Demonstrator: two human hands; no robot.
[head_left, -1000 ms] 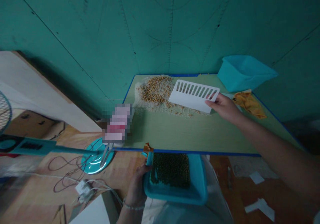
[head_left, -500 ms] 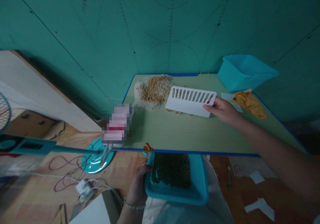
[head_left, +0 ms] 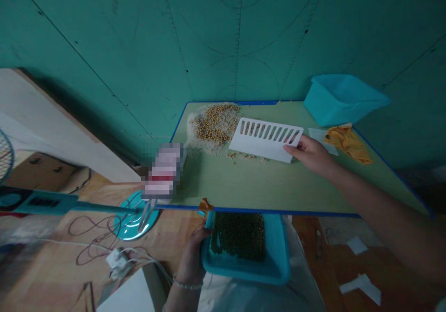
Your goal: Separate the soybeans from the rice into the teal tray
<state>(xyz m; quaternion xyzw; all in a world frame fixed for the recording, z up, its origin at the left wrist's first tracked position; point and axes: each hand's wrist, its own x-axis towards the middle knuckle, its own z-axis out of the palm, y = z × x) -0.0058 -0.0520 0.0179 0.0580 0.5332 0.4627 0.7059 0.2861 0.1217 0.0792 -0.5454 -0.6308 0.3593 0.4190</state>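
Observation:
My right hand [head_left: 311, 153] grips the right end of a white slotted board [head_left: 265, 139] that rests on the green table [head_left: 265, 186], beside a pile of yellow beans mixed with white grains [head_left: 213, 125] at the far left. Several loose beans lie along the board's near edge. Below the table's front edge my left hand [head_left: 191, 262] holds the left rim of a teal tray [head_left: 275, 266] filled with dark green beans [head_left: 239, 236].
An empty teal tub [head_left: 339, 98] stands at the table's back right, with a crumpled yellow cloth [head_left: 345, 143] and a white slip of paper beside it. A blurred box [head_left: 163, 171] sits at the table's left corner. A fan base [head_left: 130, 222] and cables lie on the floor.
My right hand has slid the slotted board left toward the bean pile and raked the scattered beans closer to it. The left hand and tray have stayed put.

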